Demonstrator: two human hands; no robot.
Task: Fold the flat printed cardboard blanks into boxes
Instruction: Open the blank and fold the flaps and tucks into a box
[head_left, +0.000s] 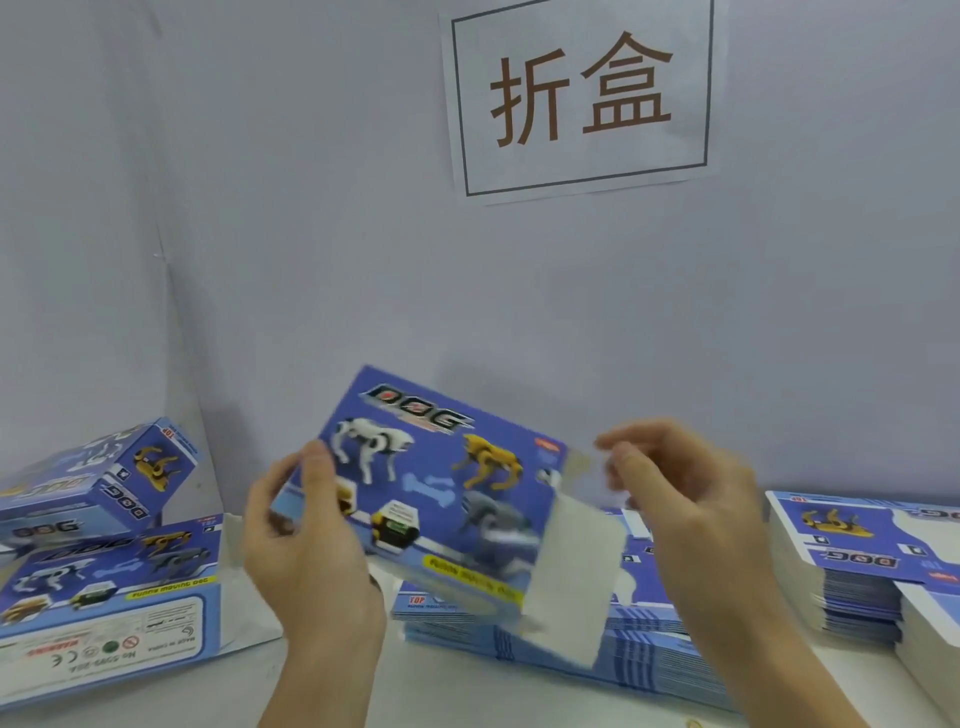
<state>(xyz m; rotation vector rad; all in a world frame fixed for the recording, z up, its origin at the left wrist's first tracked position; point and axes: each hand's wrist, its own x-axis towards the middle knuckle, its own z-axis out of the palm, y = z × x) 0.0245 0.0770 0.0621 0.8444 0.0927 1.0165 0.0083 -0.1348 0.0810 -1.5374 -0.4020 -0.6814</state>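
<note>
The person holds one printed blank up in the air over the white table, the side with the toy dogs and the word "DOG" turned toward them. The left hand grips its left edge, thumb on the front and the other fingers behind. The right hand is at the right edge, fingers curled near a small flap; the picture is blurred there, so I cannot tell if it pinches the flap or only comes close. A white flap hangs down at the lower right, so I judge this blank is only at the start of folding.

At the left lie two finished boxes: a big folded box and a tilted folded box resting on top of it. Under the hands is a thick stack of flat blanks, and a second stack stands at the right. So little is done and most of the work is left.
</note>
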